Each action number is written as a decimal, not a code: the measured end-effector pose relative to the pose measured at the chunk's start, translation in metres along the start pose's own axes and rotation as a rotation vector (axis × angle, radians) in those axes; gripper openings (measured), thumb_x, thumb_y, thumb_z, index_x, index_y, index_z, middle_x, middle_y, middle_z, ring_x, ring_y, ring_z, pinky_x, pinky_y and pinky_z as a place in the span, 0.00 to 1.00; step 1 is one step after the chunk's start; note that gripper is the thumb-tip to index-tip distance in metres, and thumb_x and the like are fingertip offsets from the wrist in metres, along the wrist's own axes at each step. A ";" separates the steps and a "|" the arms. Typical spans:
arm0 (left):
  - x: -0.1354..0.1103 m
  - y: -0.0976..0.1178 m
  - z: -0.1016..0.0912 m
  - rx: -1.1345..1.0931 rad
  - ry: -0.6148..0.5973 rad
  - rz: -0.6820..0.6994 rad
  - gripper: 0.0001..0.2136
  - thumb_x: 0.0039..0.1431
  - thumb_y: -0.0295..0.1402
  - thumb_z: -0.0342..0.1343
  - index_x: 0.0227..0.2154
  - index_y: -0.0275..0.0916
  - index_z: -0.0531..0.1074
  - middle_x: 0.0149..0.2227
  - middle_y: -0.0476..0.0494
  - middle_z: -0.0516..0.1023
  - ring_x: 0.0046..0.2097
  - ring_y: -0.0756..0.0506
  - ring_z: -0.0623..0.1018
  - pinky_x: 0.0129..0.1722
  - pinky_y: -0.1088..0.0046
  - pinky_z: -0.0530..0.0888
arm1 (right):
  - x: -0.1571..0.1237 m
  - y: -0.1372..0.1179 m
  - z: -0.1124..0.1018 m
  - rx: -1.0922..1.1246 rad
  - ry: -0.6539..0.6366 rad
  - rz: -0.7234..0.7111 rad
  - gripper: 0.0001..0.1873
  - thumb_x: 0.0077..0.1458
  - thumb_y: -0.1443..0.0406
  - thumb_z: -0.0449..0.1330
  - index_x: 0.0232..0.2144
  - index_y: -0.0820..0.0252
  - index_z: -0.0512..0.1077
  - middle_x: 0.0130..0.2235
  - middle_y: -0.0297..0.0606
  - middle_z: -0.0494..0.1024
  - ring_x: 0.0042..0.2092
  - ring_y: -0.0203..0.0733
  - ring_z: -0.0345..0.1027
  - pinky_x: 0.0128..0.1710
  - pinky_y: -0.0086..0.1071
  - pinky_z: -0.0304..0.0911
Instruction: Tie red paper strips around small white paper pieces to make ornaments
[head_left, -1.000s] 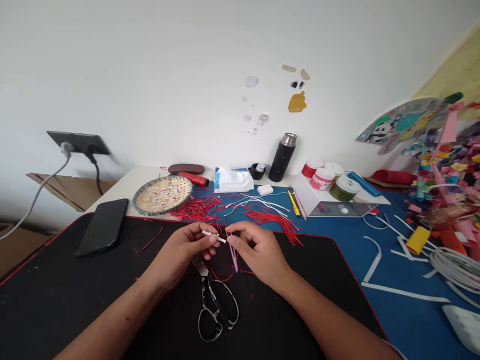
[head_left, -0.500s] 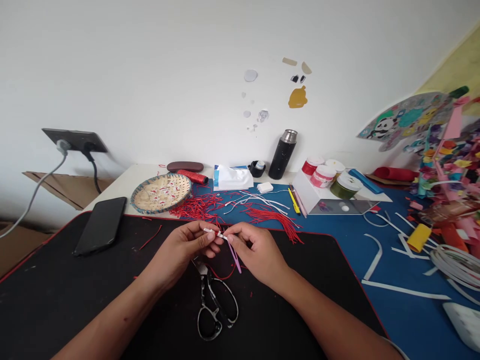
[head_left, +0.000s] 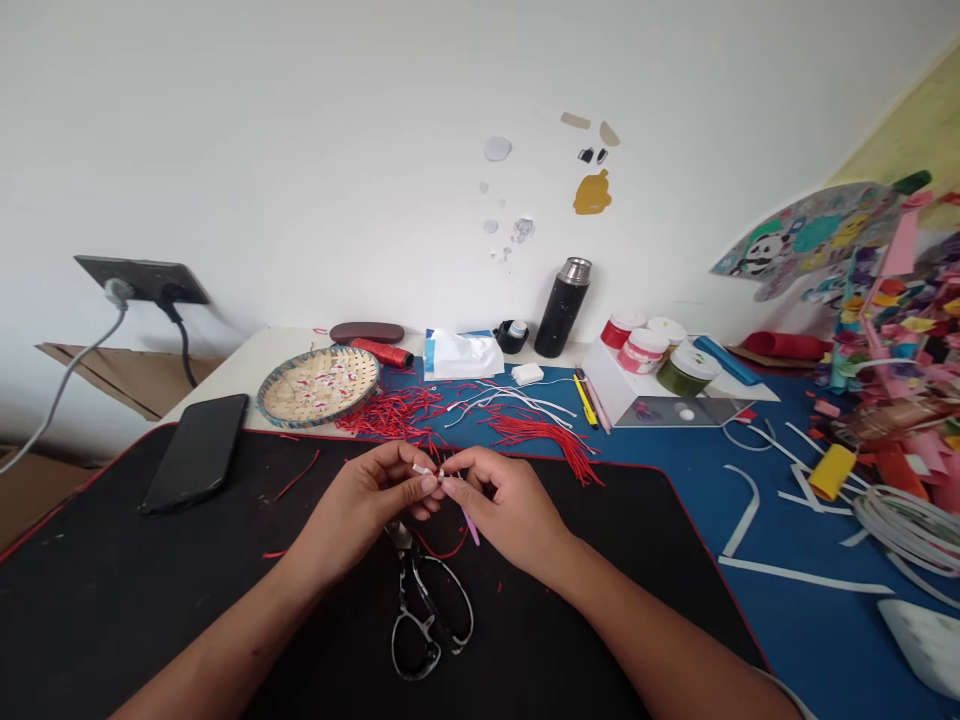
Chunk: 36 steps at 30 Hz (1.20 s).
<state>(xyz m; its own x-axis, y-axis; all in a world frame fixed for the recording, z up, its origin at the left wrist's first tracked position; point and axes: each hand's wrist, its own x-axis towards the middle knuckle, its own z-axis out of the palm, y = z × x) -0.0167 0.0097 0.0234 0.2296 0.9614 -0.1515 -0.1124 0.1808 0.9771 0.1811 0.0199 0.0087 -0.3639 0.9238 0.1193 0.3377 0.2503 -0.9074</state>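
Observation:
A small white and red cord piece [head_left: 423, 469] is pinched between the thumb and forefinger of my left hand [head_left: 380, 486]. My right hand [head_left: 510, 505] is closed at the same piece, its thumb and forefinger meeting the left fingertips and covering much of it. Below the right fingers sticks out a slim pink tool [head_left: 472, 527] that looks like tweezers; its upper part is hidden. Black-handled scissors [head_left: 433, 620] lie on the black mat [head_left: 570, 640] beneath my hands, blade tips hidden by the left hand. A thin red cord [head_left: 442, 553] curves beside them.
Red cords [head_left: 394, 412] and white cords [head_left: 517, 400] lie behind my hands. A woven basket [head_left: 270, 405] with small red-white pieces and a phone [head_left: 196, 455] are at left. Farther back stand a black flask [head_left: 562, 308] and a white box [head_left: 637, 395] bearing jars.
My right fingertips have moved left, up against the left ones, covering more of the cord piece. Less of the pink tool shows. The view has shifted slightly.

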 end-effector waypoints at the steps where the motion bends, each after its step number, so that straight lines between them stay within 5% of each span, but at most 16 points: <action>1: 0.000 0.000 0.000 0.007 -0.003 0.003 0.15 0.51 0.44 0.73 0.31 0.39 0.78 0.29 0.46 0.84 0.33 0.46 0.81 0.33 0.73 0.77 | 0.000 0.000 0.000 -0.003 0.003 0.001 0.09 0.63 0.61 0.62 0.43 0.56 0.78 0.23 0.27 0.70 0.26 0.35 0.62 0.29 0.30 0.55; 26: -0.002 -0.007 0.004 0.195 0.074 0.055 0.11 0.54 0.40 0.68 0.30 0.40 0.76 0.29 0.49 0.81 0.32 0.46 0.80 0.33 0.71 0.76 | -0.001 -0.005 -0.001 -0.154 0.026 -0.060 0.08 0.61 0.66 0.62 0.34 0.59 0.82 0.19 0.24 0.63 0.22 0.31 0.55 0.25 0.27 0.49; 36: 0.000 -0.006 0.002 0.142 0.045 0.047 0.14 0.52 0.44 0.70 0.29 0.39 0.76 0.29 0.48 0.82 0.32 0.45 0.81 0.33 0.70 0.77 | -0.001 -0.006 -0.003 -0.107 -0.007 -0.040 0.07 0.63 0.65 0.61 0.40 0.58 0.80 0.23 0.26 0.71 0.25 0.32 0.62 0.28 0.27 0.54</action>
<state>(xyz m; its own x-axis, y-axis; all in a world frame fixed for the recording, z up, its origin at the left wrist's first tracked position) -0.0142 0.0085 0.0174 0.1834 0.9771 -0.1081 0.0167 0.1068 0.9941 0.1820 0.0181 0.0146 -0.3848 0.9105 0.1516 0.4130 0.3167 -0.8539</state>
